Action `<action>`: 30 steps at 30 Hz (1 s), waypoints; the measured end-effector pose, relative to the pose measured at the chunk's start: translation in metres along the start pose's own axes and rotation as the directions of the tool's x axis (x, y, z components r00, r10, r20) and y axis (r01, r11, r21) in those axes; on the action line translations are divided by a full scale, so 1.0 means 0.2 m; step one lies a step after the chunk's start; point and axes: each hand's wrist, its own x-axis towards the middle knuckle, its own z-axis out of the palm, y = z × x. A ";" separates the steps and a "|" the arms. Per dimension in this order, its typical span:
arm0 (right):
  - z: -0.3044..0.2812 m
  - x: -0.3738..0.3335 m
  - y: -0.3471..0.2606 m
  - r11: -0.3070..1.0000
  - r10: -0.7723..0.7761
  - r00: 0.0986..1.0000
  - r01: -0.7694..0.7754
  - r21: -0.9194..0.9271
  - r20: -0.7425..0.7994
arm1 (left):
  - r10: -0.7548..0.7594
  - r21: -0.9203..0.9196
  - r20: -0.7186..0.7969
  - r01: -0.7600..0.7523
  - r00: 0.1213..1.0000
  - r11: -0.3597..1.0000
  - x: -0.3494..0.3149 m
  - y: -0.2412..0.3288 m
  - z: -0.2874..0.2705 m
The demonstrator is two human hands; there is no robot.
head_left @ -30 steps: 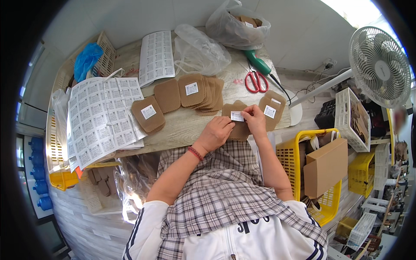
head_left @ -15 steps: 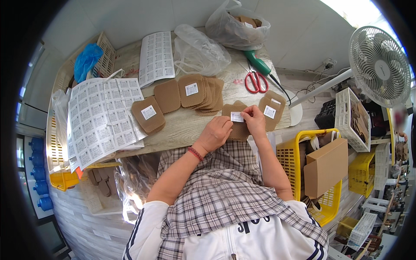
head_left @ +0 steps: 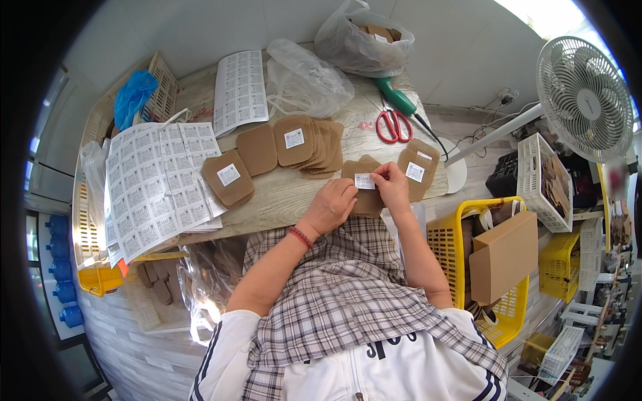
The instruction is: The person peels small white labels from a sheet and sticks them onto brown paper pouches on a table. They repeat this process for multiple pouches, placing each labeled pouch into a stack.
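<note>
A small white printed label (head_left: 364,181) lies over a brown ribbed square piece (head_left: 360,172) with rounded corners at the table's front edge. At the label's left edge, the bent fingertips of my left hand (head_left: 332,204) press together. My right hand (head_left: 394,188) pinches the label's right edge between thumb and forefinger. To the right rests a brown piece (head_left: 428,152) bearing a label of its own. Further left, more such pieces sit in overlapping piles, one labelled piece (head_left: 292,155) on top and another labelled piece (head_left: 234,188) nearer me.
Printed label sheets (head_left: 157,190) cover the table's left side; another sheet (head_left: 241,90) lies behind. Red-handled scissors (head_left: 394,125), a green-handled tool (head_left: 396,97) and plastic bags (head_left: 309,80) sit at the back. A fan (head_left: 585,100) and yellow basket (head_left: 458,267) stand at right.
</note>
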 end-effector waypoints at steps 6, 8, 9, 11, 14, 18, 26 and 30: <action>0.00 -0.02 -0.04 0.995 -0.055 0.998 0.052 -0.087 -0.036 | -0.017 -0.010 0.010 0.017 1.000 1.000 0.00 0.00 0.00; 0.00 -0.03 -0.07 0.993 -0.055 0.998 0.050 -0.104 -0.044 | -0.028 -0.004 -0.016 0.028 0.999 1.000 0.01 0.01 0.01; 0.00 -0.04 -0.07 0.992 -0.055 0.997 0.049 -0.112 -0.047 | -0.034 -0.001 -0.028 0.034 0.999 0.999 0.01 0.01 0.01; 0.01 -0.04 -0.07 0.990 -0.062 0.996 0.055 -0.128 -0.057 | -0.025 0.005 0.004 0.025 1.000 1.000 0.01 0.01 0.01; 0.01 -0.05 -0.07 0.985 -0.073 0.995 0.060 -0.163 -0.072 | -0.005 0.036 0.038 0.004 0.999 0.999 0.01 0.00 0.01; 0.02 -0.06 -0.08 0.982 -0.083 0.993 0.067 -0.179 -0.086 | 0.024 0.071 0.056 -0.028 0.998 0.997 0.02 0.00 0.01; 0.04 -0.12 -0.11 0.938 -0.246 0.966 0.216 -0.271 -0.081 | 0.039 0.089 0.087 -0.046 0.996 0.995 0.02 0.00 0.00; 0.07 -0.18 -0.17 0.829 -0.484 0.858 0.386 -0.405 -0.171 | 0.026 0.101 0.108 -0.037 0.994 0.994 0.02 0.01 0.00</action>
